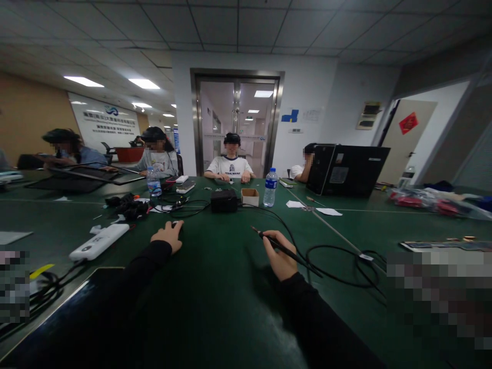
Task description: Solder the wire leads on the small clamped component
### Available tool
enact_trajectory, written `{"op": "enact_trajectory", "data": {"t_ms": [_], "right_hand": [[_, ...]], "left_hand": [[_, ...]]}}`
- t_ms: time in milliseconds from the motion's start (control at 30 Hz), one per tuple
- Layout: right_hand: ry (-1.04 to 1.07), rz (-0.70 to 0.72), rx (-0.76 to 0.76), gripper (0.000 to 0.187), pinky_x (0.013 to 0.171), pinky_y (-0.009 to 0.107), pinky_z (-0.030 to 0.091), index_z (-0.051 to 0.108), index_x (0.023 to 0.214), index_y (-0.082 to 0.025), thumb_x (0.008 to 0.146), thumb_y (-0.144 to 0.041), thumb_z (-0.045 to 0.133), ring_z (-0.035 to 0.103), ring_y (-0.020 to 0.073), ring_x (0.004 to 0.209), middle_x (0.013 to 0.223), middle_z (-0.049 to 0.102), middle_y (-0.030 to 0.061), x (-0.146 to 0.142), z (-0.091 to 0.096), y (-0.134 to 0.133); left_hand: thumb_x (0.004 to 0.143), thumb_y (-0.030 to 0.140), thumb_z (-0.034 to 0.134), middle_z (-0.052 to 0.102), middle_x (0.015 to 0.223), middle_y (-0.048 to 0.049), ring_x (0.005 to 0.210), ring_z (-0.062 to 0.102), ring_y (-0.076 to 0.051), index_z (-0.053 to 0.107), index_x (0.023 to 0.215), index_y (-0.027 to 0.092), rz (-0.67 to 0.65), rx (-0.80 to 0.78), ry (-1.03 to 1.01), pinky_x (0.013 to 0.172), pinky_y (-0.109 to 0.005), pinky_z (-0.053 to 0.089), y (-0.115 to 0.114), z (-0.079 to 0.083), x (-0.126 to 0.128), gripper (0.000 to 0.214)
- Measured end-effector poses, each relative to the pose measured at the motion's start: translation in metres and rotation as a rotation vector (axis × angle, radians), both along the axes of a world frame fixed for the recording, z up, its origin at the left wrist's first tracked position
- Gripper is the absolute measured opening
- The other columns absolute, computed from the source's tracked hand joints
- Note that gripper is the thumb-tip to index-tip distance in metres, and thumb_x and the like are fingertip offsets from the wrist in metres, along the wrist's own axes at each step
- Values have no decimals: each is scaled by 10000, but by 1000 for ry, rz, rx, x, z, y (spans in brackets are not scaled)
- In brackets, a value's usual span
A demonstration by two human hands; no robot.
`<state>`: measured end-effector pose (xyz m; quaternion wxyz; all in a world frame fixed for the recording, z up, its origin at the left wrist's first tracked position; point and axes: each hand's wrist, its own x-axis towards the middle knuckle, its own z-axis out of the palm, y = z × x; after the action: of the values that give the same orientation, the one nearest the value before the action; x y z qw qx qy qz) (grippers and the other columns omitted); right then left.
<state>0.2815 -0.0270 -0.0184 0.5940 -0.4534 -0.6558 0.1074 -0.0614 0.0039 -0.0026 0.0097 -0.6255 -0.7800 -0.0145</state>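
My right hand grips a soldering iron like a pen, its copper-coloured tip pointing up and to the left above the green table. A black cable trails from the iron's rear end and loops to the right. My left hand rests low over the table to the left, its fingers bent around a small dark thing mostly hidden by them. Beyond both hands sits a black box with cables, and beside it a small open cardboard box.
Water bottles stand further back. At left lie a white power strip, black tangled parts and a dark flat panel. White paper pieces and a large black case are at right. Several people sit around the table.
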Motion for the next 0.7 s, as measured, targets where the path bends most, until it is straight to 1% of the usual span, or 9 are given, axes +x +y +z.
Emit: {"op": "enact_trajectory", "data": {"t_ms": [167, 300, 400, 500, 567, 600, 700], "right_hand": [[1, 5, 12, 143, 700, 287, 496, 646, 861, -201, 834, -309, 557, 647, 185, 745, 805, 691, 34, 0, 0, 0], [-2, 13, 17, 133, 694, 280, 499, 639, 857, -202, 839, -303, 556, 648, 180, 742, 803, 690, 30, -1, -2, 0], [-3, 17, 26, 132, 693, 278, 500, 638, 859, -202, 841, -303, 556, 649, 181, 745, 805, 692, 31, 0, -2, 0], [4, 28, 24, 129, 709, 281, 503, 638, 865, -203, 847, -298, 553, 652, 182, 755, 817, 696, 33, 0, -3, 1], [6, 34, 23, 130, 722, 283, 504, 638, 870, -203, 850, -296, 550, 653, 183, 765, 826, 698, 36, 0, -2, 1], [3, 34, 24, 130, 727, 284, 504, 639, 870, -202, 850, -295, 551, 654, 183, 770, 828, 698, 36, 0, -2, 1], [-8, 27, 26, 131, 729, 282, 504, 642, 865, -200, 846, -296, 554, 657, 182, 771, 828, 699, 36, -1, -1, 0]], "left_hand": [[747, 332, 493, 388, 1377, -181, 1087, 573, -379, 289, 1418, 299, 68, -13, -2, 828, -446, 460, 4, -3, -54, 703], [737, 360, 491, 374, 1382, -194, 1054, 591, -386, 296, 1413, 293, 103, 0, -7, 812, -452, 463, 12, -13, -89, 706], [730, 378, 495, 363, 1378, -207, 1065, 584, -392, 294, 1418, 279, 104, -2, -29, 813, -448, 464, 18, -22, -110, 724], [732, 398, 484, 352, 1378, -210, 1073, 575, -396, 230, 1450, 264, 105, 21, -54, 826, -450, 463, 21, -27, -124, 773], [732, 423, 481, 355, 1377, -207, 1076, 570, -398, 188, 1466, 251, 113, 41, -68, 844, -454, 458, 21, -27, -129, 809], [731, 433, 482, 361, 1372, -208, 1077, 569, -397, 191, 1466, 240, 113, 39, -78, 849, -450, 456, 21, -27, -130, 813], [731, 429, 483, 397, 1339, -214, 1067, 575, -383, 267, 1435, 217, 121, -5, -95, 849, -432, 459, 18, -21, -126, 767]]}}
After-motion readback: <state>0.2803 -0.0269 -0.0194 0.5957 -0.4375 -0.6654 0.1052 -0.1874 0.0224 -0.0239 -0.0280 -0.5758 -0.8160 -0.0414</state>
